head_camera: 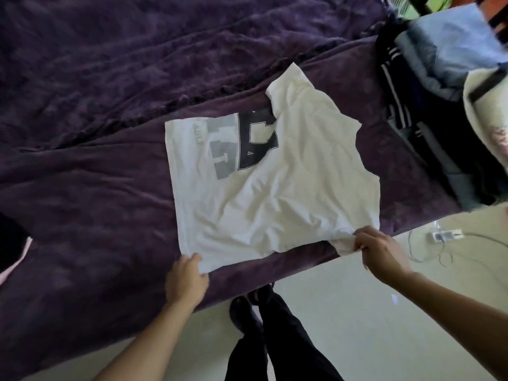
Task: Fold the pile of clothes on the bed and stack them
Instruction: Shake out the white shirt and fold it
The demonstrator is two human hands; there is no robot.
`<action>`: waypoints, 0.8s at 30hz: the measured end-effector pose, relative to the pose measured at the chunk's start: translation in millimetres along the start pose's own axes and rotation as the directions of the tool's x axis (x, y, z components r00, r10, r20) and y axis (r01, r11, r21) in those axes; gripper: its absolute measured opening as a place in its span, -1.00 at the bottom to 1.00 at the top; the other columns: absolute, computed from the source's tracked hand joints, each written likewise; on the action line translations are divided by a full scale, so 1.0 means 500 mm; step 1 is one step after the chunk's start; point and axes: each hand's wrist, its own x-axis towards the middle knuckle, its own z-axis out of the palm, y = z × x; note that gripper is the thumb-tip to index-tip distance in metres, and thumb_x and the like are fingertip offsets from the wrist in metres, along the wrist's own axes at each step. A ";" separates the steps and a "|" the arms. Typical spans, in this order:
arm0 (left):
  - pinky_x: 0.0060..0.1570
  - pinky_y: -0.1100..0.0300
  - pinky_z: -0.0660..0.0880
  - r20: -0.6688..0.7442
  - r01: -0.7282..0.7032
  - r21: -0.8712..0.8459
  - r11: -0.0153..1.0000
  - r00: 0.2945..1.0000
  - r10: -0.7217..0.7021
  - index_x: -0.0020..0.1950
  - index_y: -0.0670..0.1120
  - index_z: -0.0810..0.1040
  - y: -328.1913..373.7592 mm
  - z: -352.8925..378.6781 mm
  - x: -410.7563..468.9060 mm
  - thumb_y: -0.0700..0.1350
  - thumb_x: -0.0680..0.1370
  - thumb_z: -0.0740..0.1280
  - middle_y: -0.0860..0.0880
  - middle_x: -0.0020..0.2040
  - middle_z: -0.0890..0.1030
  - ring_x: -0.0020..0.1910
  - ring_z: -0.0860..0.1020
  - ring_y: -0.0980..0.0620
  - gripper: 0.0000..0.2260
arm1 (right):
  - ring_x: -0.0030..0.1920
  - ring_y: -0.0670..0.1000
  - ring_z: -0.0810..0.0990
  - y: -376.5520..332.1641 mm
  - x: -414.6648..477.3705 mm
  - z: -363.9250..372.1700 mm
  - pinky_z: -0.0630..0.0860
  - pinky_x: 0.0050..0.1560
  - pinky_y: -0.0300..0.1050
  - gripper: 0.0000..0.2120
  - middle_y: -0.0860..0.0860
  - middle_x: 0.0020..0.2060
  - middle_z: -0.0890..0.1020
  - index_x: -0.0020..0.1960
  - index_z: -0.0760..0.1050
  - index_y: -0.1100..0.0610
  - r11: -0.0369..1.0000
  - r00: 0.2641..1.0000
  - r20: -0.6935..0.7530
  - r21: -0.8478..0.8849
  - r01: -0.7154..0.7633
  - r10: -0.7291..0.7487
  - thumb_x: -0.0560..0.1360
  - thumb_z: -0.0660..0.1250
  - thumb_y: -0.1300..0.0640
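Observation:
A white T-shirt (275, 193) with large dark and grey letters lies spread on the purple bedcover (96, 188), one side folded over the print. My left hand (187, 279) pinches the shirt's near left corner at the hem. My right hand (380, 251) grips the near right corner, where a sleeve bunches at the bed's edge. A pile of unfolded clothes (428, 111), dark striped, blue and cream pieces, sits at the far right of the bed.
A rumpled purple blanket (165, 50) covers the far half of the bed. On the pale floor (343, 312) lie a white power strip and cables (442, 237). My dark trouser legs (269, 339) stand against the bed's edge.

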 end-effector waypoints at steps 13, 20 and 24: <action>-0.04 0.05 0.45 0.033 -0.095 0.235 0.967 0.995 0.090 -0.04 -0.08 0.53 0.050 0.073 0.129 -0.28 0.50 0.18 -0.03 0.00 0.59 0.00 0.53 -0.07 -0.82 | -0.19 0.07 0.59 0.107 0.210 -0.003 0.41 -0.18 -0.14 -0.73 0.00 -0.14 0.69 0.04 0.62 0.01 0.987 0.984 0.081 0.020 -0.160 0.158 0.47 0.28 0.28; -0.20 -0.02 0.40 -0.318 0.056 -0.037 0.998 0.946 -0.065 -0.16 -0.20 0.55 0.089 -0.201 0.289 -0.28 0.49 0.27 -0.22 -0.17 0.62 -0.20 0.57 -0.28 -0.92 | 0.12 0.14 0.57 0.046 0.629 -0.178 0.49 0.09 -0.02 -0.66 0.02 0.07 0.66 0.03 0.64 -0.04 0.999 0.986 0.165 -0.038 0.037 -0.030 0.44 0.23 0.30; -0.09 -0.07 0.44 -0.416 0.174 -0.144 0.974 0.883 -0.219 -0.04 -0.18 0.58 0.126 -0.323 0.439 -0.26 0.51 0.24 -0.27 -0.09 0.62 -0.09 0.55 -0.32 -0.86 | 0.14 0.21 0.55 -0.031 0.907 -0.234 0.48 0.08 0.03 -0.68 0.09 0.14 0.62 0.09 0.61 -0.04 0.981 0.982 0.121 -0.112 0.158 -0.144 0.48 0.20 0.23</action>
